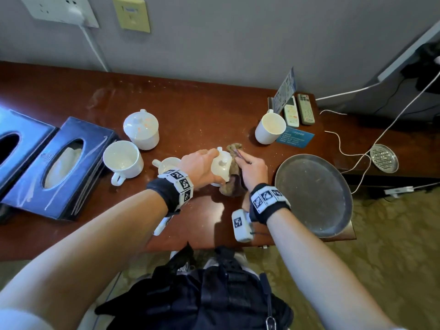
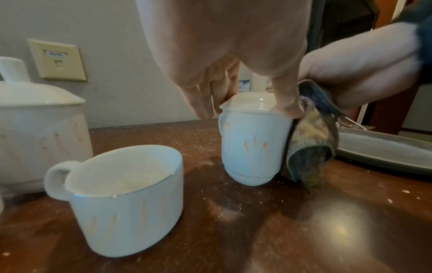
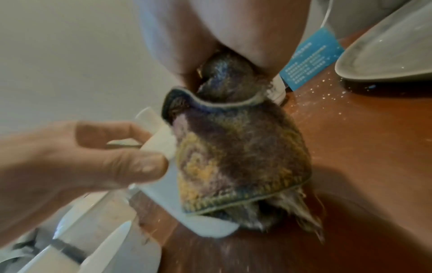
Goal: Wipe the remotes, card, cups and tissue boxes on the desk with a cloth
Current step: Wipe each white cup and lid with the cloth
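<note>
A white lidded cup (image 1: 221, 166) (image 2: 252, 140) (image 3: 163, 177) stands mid-desk. My left hand (image 1: 202, 165) (image 2: 236, 88) (image 3: 98, 157) grips it from above, fingers and thumb round the lid rim. My right hand (image 1: 252, 169) (image 3: 224, 48) holds a brown-yellow cloth (image 1: 234, 171) (image 2: 311, 140) (image 3: 231, 157) pressed against the cup's right side. An open cup (image 1: 167, 164) (image 2: 124, 199) sits just left of it. Further cups (image 1: 123, 160) (image 1: 141, 128) (image 1: 270, 127), two dark tissue boxes (image 1: 59, 167) (image 1: 14, 144), two remotes (image 1: 291, 111) (image 1: 306, 109) and a blue card (image 1: 295, 137) lie around.
A round grey metal tray (image 1: 314, 194) (image 2: 383, 149) overhangs the desk's right front corner. A small metal dish (image 1: 384, 158) and white cables (image 1: 352, 151) lie at the far right. A standing leaflet (image 1: 284, 91) leans by the wall. The dusty brown desk (image 1: 202, 110) stretches behind the cups.
</note>
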